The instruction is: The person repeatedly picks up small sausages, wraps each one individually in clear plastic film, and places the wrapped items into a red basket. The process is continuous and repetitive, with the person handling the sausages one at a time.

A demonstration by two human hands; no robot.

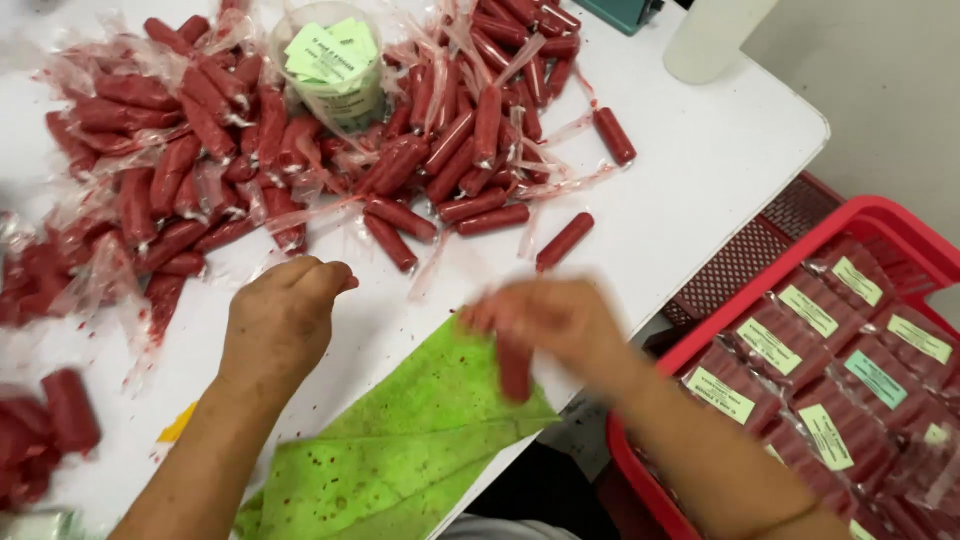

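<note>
Dozens of red sausages (300, 130) in clear wrap lie heaped on the white table (680, 180); the left hand (280, 320) rests curled and empty beside them; the blurred right hand (555, 320) pinches one sausage (514, 370) above the green leaf (400, 450); packed trays fill the red crate (880, 225).

White desk (690, 190) carries large heap of red sausages in clear plastic wrap (300, 130); clear cup of pale green labels (333, 62) stands within heap. Left hand (285, 315) loosely closed, resting on desk beside green leaf (400, 450); whether it holds anything cannot be told. Right hand (555, 320), motion-blurred, grips one red sausage (514, 368) over leaf edge. Red crate (880, 215) right of desk, filled with labelled sealed packs (800, 345). Small sausage cluster (45, 425) at left edge.
</note>
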